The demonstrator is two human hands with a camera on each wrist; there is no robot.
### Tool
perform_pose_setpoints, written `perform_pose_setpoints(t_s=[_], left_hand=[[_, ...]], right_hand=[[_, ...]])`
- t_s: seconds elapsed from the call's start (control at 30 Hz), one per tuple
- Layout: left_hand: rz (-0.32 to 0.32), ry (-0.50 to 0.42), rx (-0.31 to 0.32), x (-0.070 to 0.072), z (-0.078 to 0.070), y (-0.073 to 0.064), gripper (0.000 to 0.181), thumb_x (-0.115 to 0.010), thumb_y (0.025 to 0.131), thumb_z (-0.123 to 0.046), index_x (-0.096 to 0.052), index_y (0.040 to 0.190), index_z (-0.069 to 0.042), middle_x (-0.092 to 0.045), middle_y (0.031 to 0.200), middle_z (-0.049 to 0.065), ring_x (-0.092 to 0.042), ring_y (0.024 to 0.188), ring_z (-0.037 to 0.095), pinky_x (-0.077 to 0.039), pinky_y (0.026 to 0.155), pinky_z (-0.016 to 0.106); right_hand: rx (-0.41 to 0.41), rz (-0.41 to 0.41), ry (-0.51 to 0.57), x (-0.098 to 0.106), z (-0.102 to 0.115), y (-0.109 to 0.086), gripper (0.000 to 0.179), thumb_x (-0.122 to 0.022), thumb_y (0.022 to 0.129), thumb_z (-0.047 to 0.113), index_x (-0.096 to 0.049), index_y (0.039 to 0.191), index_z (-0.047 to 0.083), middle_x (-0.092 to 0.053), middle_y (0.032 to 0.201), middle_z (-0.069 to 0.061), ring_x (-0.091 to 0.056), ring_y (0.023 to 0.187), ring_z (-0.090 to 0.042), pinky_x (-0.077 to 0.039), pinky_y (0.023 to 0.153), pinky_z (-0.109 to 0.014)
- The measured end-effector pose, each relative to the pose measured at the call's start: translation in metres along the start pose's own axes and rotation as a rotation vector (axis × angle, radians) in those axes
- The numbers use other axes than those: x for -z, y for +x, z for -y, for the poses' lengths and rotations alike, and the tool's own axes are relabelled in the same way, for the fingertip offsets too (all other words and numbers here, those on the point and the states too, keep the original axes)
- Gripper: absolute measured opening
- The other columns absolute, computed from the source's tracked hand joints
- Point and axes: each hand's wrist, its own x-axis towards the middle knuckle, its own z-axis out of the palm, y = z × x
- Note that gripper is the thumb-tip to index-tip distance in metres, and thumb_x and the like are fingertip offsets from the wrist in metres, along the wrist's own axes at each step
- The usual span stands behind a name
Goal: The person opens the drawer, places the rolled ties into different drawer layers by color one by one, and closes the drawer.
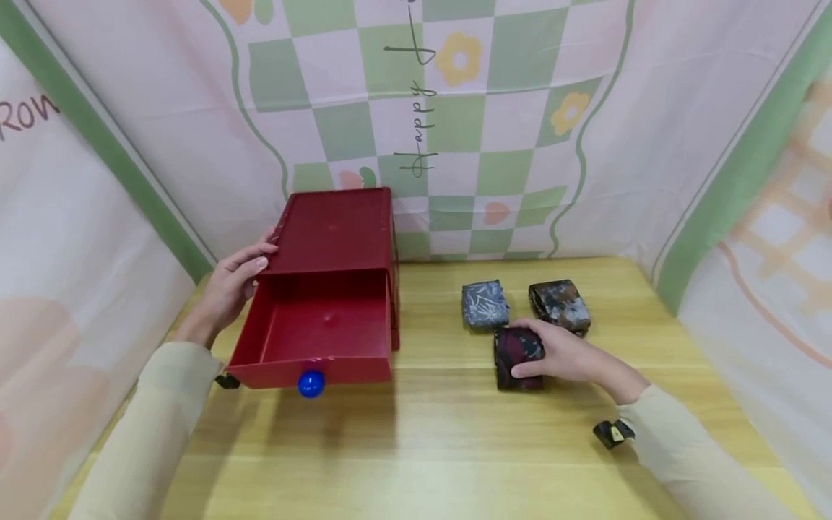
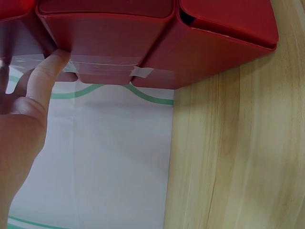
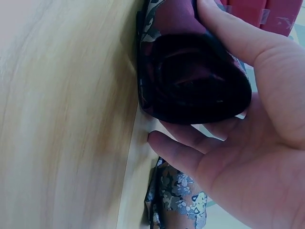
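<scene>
My right hand grips a folded maroon-and-black patterned cloth, thumb on the near side and fingers behind. Its rolled, dark end fills the middle of the right wrist view. Behind it on the table lie a folded grey-blue cloth with white lines and a folded black-and-brown patterned cloth. At the left, my left hand rests against the side of a red drawer cabinet; its fingertips touch the wall in the left wrist view. The top drawer, with a blue round knob, is pulled out.
Everything stands on a light wood table. A printed green-and-white checked curtain hangs right behind the cabinet, and fabric walls close off both sides. Below the top drawer, more red drawer units show in the left wrist view.
</scene>
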Motion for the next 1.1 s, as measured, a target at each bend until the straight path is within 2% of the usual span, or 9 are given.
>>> perform_pose_setpoints(t_s=[0.13,0.27,0.37,0.5,0.7,0.87,1.1], left_hand=[[0.01,0.0,0.001,0.0013,0.0,0.0012,0.029,-0.05,0.107,-0.01,-0.073,0.123,-0.016,-0.022,0.168,0.006,-0.025,0.15,0.022,-0.054,0.082,0.02],[0.003,0.017,0.008,0.0023,0.0011,0.0022,0.029,-0.05,0.107,-0.01,-0.073,0.122,-0.018,-0.023,0.167,0.004,-0.035,0.142,0.017,-0.049,0.068,0.015],[0.0,0.022,0.007,0.0023,0.0021,0.0014,0.029,-0.05,0.107,-0.011,-0.073,0.122,-0.018,-0.024,0.167,0.004,-0.036,0.14,0.015,-0.049,0.067,0.016],[0.008,0.014,0.014,0.0017,0.0046,-0.0015,0.03,-0.048,0.107,-0.01,-0.073,0.123,-0.018,-0.023,0.168,0.005,-0.029,0.148,0.02,-0.054,0.077,0.019],[0.0,0.014,0.018,0.0015,0.0056,-0.0008,0.03,-0.049,0.108,-0.012,-0.073,0.123,-0.018,-0.023,0.168,0.004,-0.023,0.151,0.026,-0.054,0.079,0.019],[-0.006,0.025,0.009,0.0006,0.0029,-0.0009,0.03,-0.049,0.107,-0.011,-0.073,0.123,-0.018,-0.023,0.167,0.005,-0.022,0.151,0.025,-0.052,0.074,0.017],[-0.002,0.017,0.002,0.0005,0.0011,-0.0011,0.03,-0.048,0.107,-0.011,-0.073,0.123,-0.018,-0.022,0.168,0.005,-0.018,0.153,0.026,-0.053,0.08,0.018]], right_hand=[[0.01,-0.011,-0.041,-0.0001,0.0,0.0008,0.085,-0.085,0.082,0.043,-0.047,0.144,-0.002,-0.058,0.132,-0.023,-0.064,0.105,-0.029,-0.054,0.08,-0.042],[0.033,-0.024,-0.056,0.0001,0.0005,0.0014,0.083,-0.086,0.081,0.044,-0.05,0.14,-0.002,-0.06,0.128,-0.02,-0.064,0.103,-0.028,-0.054,0.081,-0.042],[0.043,-0.024,-0.051,-0.0004,0.0005,0.0016,0.081,-0.086,0.08,0.044,-0.051,0.138,0.0,-0.062,0.125,-0.018,-0.065,0.099,-0.025,-0.054,0.079,-0.041],[0.035,-0.011,-0.028,-0.0023,-0.0006,-0.0003,0.08,-0.088,0.078,0.043,-0.051,0.137,0.002,-0.064,0.121,-0.017,-0.065,0.092,-0.02,-0.054,0.074,-0.038],[0.047,-0.03,-0.008,-0.0035,-0.0005,-0.0012,0.079,-0.09,0.076,0.041,-0.051,0.135,0.005,-0.065,0.118,-0.017,-0.066,0.089,-0.019,-0.054,0.072,-0.037],[0.062,-0.045,0.001,-0.0054,-0.0004,0.0004,0.077,-0.092,0.073,0.038,-0.052,0.134,0.01,-0.064,0.12,-0.016,-0.066,0.091,-0.019,-0.055,0.074,-0.036],[0.08,-0.048,0.044,-0.0068,-0.0005,0.0027,0.077,-0.093,0.073,0.037,-0.052,0.133,0.014,-0.061,0.124,-0.013,-0.064,0.094,-0.021,-0.055,0.076,-0.038]])
